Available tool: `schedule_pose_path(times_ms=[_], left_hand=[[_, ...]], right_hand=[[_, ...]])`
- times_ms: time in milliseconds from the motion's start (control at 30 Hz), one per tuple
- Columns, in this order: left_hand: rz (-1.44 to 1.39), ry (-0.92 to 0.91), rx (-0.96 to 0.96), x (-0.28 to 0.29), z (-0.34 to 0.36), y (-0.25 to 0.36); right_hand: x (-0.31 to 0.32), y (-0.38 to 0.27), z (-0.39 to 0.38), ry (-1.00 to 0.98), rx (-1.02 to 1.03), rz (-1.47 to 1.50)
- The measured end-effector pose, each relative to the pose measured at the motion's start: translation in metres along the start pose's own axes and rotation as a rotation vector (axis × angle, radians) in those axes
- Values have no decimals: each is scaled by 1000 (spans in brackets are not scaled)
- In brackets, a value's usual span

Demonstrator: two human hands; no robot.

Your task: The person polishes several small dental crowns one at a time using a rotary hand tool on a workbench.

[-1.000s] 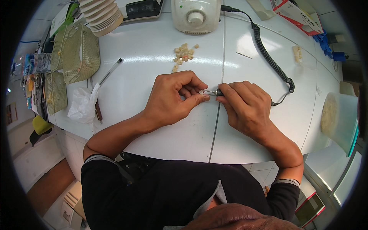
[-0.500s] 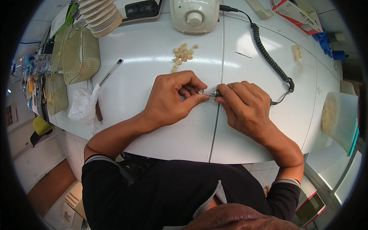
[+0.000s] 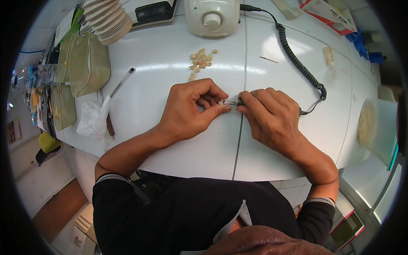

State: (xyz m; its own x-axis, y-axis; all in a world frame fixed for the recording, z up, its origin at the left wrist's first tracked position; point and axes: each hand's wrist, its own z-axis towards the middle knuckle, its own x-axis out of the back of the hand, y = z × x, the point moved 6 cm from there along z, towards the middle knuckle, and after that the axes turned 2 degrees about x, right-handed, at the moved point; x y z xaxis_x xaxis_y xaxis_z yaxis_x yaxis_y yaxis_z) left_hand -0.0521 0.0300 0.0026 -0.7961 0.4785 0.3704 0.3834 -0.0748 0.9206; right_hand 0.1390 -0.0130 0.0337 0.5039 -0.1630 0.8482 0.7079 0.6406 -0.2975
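Between the thumb and fingertips of my left hand [image 3: 186, 109] is a small pale dental crown [image 3: 221, 102], mostly covered by the fingers. My right hand [image 3: 272, 117] is closed around a dark rotary handpiece [image 3: 239, 101]. Its thin metal bur points left and reaches the crown; whether it touches cannot be made out. A coiled black cord [image 3: 297, 63] runs from behind my right hand up to the cream control box [image 3: 212, 27] with its round knob. Just beyond my left hand lies a loose pile of tooth-coloured crowns [image 3: 201, 58].
At the left are woven baskets [image 3: 90, 68], a pen [image 3: 122, 81], a crumpled white plastic bag [image 3: 91, 120] and a ribbed hose [image 3: 108, 21]. A thin metal bur [image 3: 268, 59], a pale tooth strip [image 3: 328, 56], a cardboard box [image 3: 329, 16] and a translucent tub [image 3: 378, 127] are on the right.
The whole view has shifted slightly. Both hands keep nearly the same grip and position, with the bur still at the crown.
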Motion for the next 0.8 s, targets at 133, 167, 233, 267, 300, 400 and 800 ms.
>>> schedule_pose_path(times_ms=[133,167,233,267,300,400,800], left_hand=[[22,-8,16,1,1,2],[27,-16,14,0,1,2],[14,-5,31,-1,0,1],[22,-15,30,-2,0,1],[15,-17,42,-2,-1,0],[2,-18,56,-2,-1,0],[-5,-24,82,-1,-2,-2]], right_hand=[[-1,1,-1,18,7,2],[0,1,-1,20,11,10],[1,1,0,18,5,0],[1,1,0,9,6,-8],[0,1,-1,17,-4,-8],[-1,2,-2,20,6,-17],[-1,2,-3,25,8,-1]])
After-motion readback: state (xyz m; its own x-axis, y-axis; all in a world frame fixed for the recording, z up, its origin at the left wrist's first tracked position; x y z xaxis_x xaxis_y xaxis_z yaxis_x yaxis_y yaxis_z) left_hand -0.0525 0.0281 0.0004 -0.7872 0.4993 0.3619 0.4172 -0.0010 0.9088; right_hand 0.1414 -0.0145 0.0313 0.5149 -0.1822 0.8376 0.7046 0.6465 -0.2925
